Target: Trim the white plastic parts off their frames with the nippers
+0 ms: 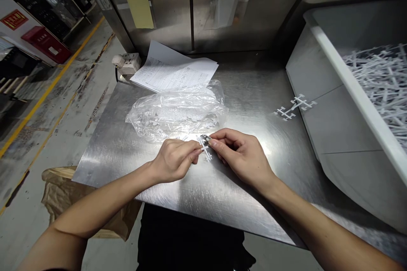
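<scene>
My left hand (176, 159) pinches a small white branched plastic sprue (208, 155) between thumb and forefinger, above the steel table. My right hand (243, 152) is closed on a small shiny metal tool (205, 138), its tip at the upper end of the sprue; its exact kind is too small to make out. Just beyond both hands lies a clear plastic bag (178, 110) with small white pieces inside. Another white sprue (295, 107) rests on the table to the right, beside the grey bin.
A large grey bin (337, 135) heaped with white sprues (381, 89) stands at the right. Printed sheets (178, 67) and a power socket (129, 63) sit at the table's back. Brown paper (121, 220) is below the table's left edge.
</scene>
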The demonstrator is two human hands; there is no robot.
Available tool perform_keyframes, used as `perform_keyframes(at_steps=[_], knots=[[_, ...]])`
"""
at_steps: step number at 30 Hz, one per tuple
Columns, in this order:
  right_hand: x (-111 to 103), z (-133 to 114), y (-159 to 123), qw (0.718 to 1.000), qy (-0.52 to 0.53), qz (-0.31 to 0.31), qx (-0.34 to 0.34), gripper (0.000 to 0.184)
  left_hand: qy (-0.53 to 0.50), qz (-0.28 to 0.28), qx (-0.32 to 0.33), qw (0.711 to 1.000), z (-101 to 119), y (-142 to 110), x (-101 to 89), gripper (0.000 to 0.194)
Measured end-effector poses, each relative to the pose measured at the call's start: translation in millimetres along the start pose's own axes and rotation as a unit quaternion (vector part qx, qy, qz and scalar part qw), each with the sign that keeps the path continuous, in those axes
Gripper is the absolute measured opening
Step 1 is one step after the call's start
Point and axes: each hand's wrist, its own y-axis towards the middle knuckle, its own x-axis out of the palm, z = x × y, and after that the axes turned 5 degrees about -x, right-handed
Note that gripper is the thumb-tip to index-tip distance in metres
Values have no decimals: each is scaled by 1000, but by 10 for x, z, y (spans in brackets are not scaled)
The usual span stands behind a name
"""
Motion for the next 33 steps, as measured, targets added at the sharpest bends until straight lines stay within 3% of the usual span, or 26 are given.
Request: perform_keyframes(at_steps=[5, 17, 26, 33], knots=[[-19, -68, -16, 998, -1, 42, -48, 20, 5, 2, 2, 1000, 3, 5, -5, 26], [10, -86, -90, 996, -30, -11, -86, 15, 32, 12, 28, 999, -14, -5, 9, 23], [25, -92, -103, 991, -54, 1, -123, 10, 97, 35, 65, 993, -28, -14, 39, 26], [80, -29, -113, 993, -40, 16, -107, 9, 155, 80, 97, 980, -15, 5, 91, 29]])
